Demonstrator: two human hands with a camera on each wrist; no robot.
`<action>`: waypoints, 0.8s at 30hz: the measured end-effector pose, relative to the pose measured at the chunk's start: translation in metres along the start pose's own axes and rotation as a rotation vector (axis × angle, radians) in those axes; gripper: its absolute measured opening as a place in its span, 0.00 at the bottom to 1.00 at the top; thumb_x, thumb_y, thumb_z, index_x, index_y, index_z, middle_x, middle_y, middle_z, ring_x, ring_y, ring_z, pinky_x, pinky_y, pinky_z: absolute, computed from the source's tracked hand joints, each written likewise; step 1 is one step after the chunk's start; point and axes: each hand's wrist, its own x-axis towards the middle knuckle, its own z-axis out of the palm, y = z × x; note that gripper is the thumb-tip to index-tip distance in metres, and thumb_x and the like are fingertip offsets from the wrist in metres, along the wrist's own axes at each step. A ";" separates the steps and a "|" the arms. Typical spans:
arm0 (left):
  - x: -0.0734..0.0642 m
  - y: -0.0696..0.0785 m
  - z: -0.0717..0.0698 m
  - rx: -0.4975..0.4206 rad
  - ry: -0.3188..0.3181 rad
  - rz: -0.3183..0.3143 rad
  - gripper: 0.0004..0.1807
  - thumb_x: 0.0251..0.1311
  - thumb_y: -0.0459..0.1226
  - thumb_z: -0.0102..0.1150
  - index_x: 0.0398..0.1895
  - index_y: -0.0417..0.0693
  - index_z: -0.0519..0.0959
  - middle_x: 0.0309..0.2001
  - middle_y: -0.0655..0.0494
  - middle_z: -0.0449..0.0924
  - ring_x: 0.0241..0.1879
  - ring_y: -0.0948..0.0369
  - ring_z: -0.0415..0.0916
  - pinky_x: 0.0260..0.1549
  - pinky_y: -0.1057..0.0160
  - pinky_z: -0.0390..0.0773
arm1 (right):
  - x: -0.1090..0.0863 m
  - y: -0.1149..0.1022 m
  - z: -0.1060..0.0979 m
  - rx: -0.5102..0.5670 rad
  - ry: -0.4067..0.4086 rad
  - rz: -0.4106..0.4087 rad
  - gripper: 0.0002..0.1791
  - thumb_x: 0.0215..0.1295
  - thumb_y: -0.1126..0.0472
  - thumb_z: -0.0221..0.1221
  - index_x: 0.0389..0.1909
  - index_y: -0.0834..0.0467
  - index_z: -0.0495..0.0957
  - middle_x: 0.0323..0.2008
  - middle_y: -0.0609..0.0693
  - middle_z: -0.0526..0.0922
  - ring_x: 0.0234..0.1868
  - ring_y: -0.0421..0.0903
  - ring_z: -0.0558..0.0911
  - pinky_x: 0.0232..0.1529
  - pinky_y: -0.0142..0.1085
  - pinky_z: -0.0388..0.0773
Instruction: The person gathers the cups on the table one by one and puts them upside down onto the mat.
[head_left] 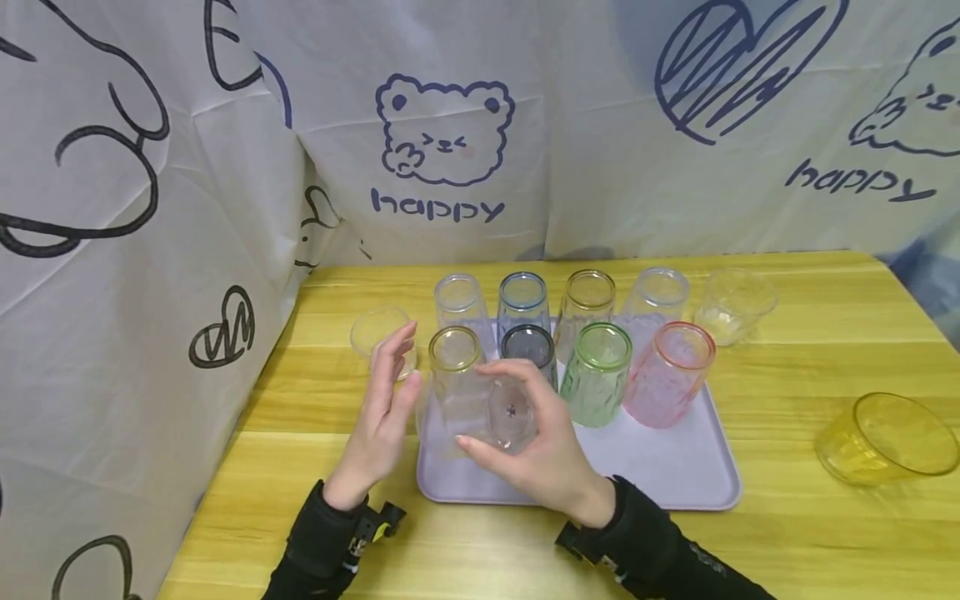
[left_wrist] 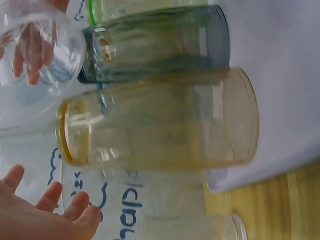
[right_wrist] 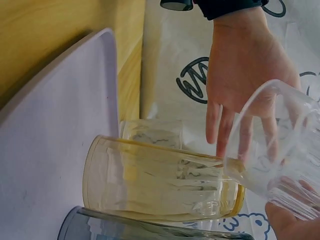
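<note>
Right hand [head_left: 551, 437] curled round a clear cup [head_left: 512, 414], left hand [head_left: 375, 433] spread beside it

The right fingers and thumb hold the cup by its base end; it lies tilted on its side, mouth towards the left fingers. Those are straight, slightly parted and gripping nothing; whether they touch the rim cannot be told.

Just beyond the cup stands an amber glass [left_wrist: 160, 125], with a grey glass [left_wrist: 155, 47] behind the right fingers, then a green glass [head_left: 597, 383] and a pink glass [head_left: 667, 383] to their right. Farther off is a back row: colourless glass [head_left: 459, 304], blue-rimmed glass [head_left: 522, 304], brown-rimmed glass [head_left: 587, 304], pale glass [head_left: 656, 300]. All eight seem mouth-down on a lilac tray [head_left: 675, 475] reaching beneath the right hand.

On the wooden tabletop [head_left: 810, 542], a second clear cup [head_left: 371, 333] sits behind the left fingers; a third clear cup [head_left: 735, 308] and a yellow cup [head_left: 862, 446] stand well to the right of the right fingers.

The step appears to be handling the cup between both hands; the next move probably calls for a firm right grip, clear of the amber glass.

The cup's transparent wall blends into that glass, both wrist views cut the cup off, the left hand partly covers the second clear cup, and the front row hides much of the back row
</note>
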 end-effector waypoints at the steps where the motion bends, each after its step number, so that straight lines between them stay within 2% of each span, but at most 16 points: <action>1: 0.000 -0.001 -0.001 0.023 0.005 -0.004 0.29 0.74 0.33 0.39 0.78 0.44 0.54 0.75 0.42 0.56 0.74 0.47 0.56 0.75 0.38 0.55 | 0.000 0.000 0.000 -0.015 -0.020 -0.005 0.38 0.47 0.67 0.75 0.61 0.62 0.71 0.57 0.59 0.78 0.61 0.47 0.76 0.68 0.36 0.71; 9: -0.001 -0.011 -0.009 0.145 0.065 -0.013 0.28 0.73 0.34 0.47 0.75 0.44 0.60 0.71 0.40 0.61 0.69 0.41 0.59 0.71 0.41 0.58 | -0.001 0.001 0.005 -0.102 -0.166 -0.027 0.36 0.51 0.62 0.75 0.62 0.58 0.71 0.58 0.54 0.77 0.61 0.48 0.76 0.67 0.40 0.74; 17: -0.003 -0.016 -0.012 0.196 0.121 -0.077 0.27 0.73 0.36 0.51 0.72 0.39 0.62 0.64 0.33 0.67 0.65 0.40 0.66 0.69 0.40 0.64 | -0.001 0.004 0.008 -0.203 -0.279 -0.036 0.35 0.53 0.56 0.75 0.61 0.56 0.70 0.58 0.51 0.77 0.59 0.45 0.78 0.62 0.37 0.80; 24: -0.006 -0.020 -0.011 0.240 0.133 -0.092 0.24 0.69 0.35 0.56 0.66 0.36 0.69 0.52 0.38 0.74 0.55 0.45 0.75 0.59 0.41 0.75 | -0.003 0.010 0.009 -0.284 -0.343 -0.075 0.35 0.53 0.54 0.75 0.60 0.57 0.70 0.56 0.50 0.76 0.55 0.43 0.81 0.57 0.33 0.82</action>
